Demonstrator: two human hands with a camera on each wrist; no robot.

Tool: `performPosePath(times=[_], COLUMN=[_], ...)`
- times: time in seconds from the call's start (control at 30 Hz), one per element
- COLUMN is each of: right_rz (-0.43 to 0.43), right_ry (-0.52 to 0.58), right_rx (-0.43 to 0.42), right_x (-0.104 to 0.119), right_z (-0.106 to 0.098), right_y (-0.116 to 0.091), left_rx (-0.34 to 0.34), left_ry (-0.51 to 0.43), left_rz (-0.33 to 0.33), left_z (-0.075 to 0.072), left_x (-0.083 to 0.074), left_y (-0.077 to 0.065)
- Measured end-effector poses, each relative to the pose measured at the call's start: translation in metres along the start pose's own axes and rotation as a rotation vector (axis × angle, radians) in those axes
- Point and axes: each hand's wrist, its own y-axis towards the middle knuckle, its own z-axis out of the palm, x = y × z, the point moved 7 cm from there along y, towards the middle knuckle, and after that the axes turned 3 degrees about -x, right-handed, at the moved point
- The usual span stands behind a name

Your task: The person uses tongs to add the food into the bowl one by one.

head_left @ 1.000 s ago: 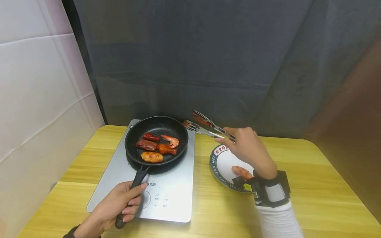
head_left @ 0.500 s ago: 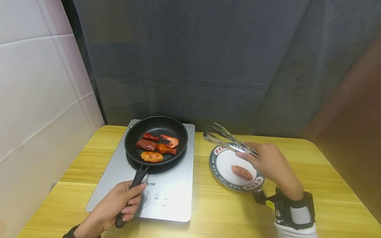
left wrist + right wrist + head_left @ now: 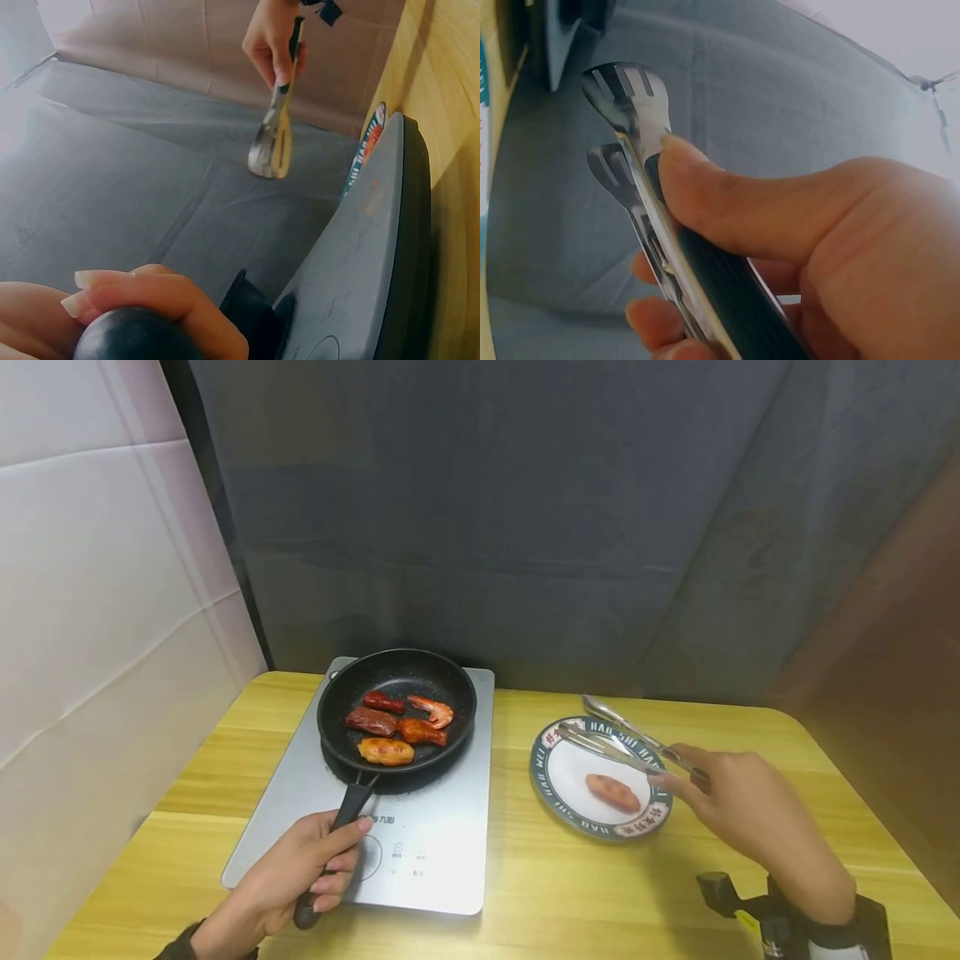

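Observation:
My left hand (image 3: pixel 307 867) grips the black handle (image 3: pixel 352 803) of a frying pan (image 3: pixel 405 667) on a silver induction cooker (image 3: pixel 442 860). In the pan lie a shrimp (image 3: pixel 435 711), a yellow-orange chicken wing (image 3: pixel 386 752), a brown slab of meat (image 3: pixel 371 721), an orange drumstick (image 3: pixel 422 732) and a small dark-red piece (image 3: pixel 383 701). My right hand (image 3: pixel 750 810) holds metal tongs (image 3: pixel 607 748) by their dark grips, seen in the right wrist view. The tongs' arms stand apart over the far part of a plate (image 3: pixel 596 828), nothing between their tips. A pinkish sausage-like piece (image 3: pixel 612 793) lies on the plate.
The wooden table (image 3: pixel 517 877) carries the cooker at left and the plate at right. A dark grey cloth (image 3: pixel 487 527) hangs behind it, a white cloth panel (image 3: pixel 97 568) stands at left, and a brown one (image 3: pixel 892 693) at right.
My right hand has drawn the tongs right and nearer to me, from beside the pan to over the plate. My left hand keeps its grip on the handle, and the food lies unchanged.

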Motion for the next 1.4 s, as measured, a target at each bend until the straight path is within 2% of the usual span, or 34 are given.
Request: performPosePath(times=[0.43,0.77,1.4], right_rz=[0.031,0.073,0.020], right_ry=[0.018,0.014,0.040], right_rx=[0.173,0.234,0.209], right_x=[-0.035,-0.056,-0.056], right_z=[0.029,0.044,0.054], right_y=[-0.021,-0.033,-0.033], left_rx=[-0.001,0.007,0.017], left_ry=[0.001,0.002,-0.002], left_rz=[-0.004,0.004,0.010], left_z=[0.001,0.001,0.001], left_x=[0.001,-0.001,-0.002], left_y=[0.000,-0.001,0.000])
